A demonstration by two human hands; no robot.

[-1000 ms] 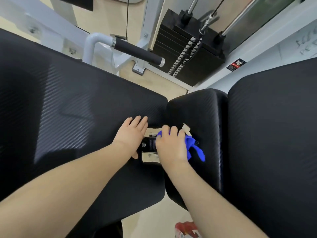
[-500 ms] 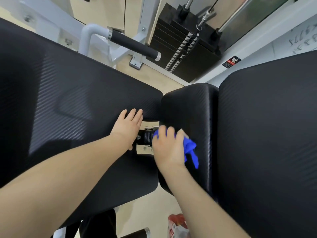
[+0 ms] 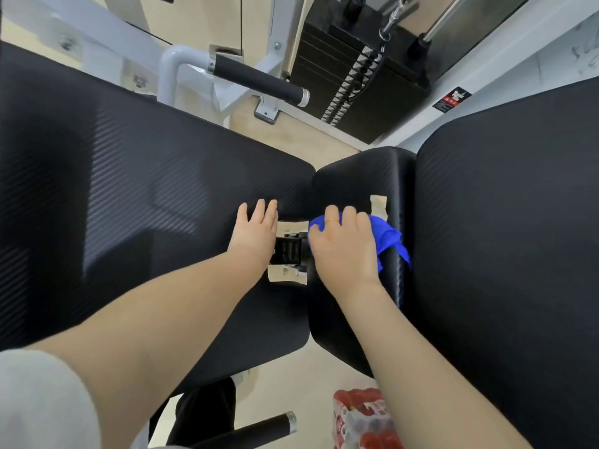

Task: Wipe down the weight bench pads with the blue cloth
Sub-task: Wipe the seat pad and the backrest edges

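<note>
A large black seat pad (image 3: pixel 136 202) fills the left half of the view. A narrow black middle pad (image 3: pixel 356 176) sits beside it, and a tall black back pad (image 3: pixel 505 241) stands on the right. My right hand (image 3: pixel 343 247) presses the blue cloth (image 3: pixel 387 236) flat on the middle pad, near its left edge; cloth folds hang out to the right. My left hand (image 3: pixel 256 231) rests flat, fingers apart, on the seat pad's right edge. Between the hands a metal hinge bracket (image 3: pixel 288 254) shows in the gap.
A white machine frame with a black foam handle (image 3: pixel 259 81) and a black weight stack (image 3: pixel 359 69) stand beyond the pads. A torn patch (image 3: pixel 378 204) marks the middle pad. A red and white shrink-wrapped pack (image 3: pixel 363 419) lies on the beige floor below.
My right hand with the cloth has shifted slightly along the middle pad, away from me, and more cloth now shows at my fingertips. My left hand has stayed on the seat pad's edge.
</note>
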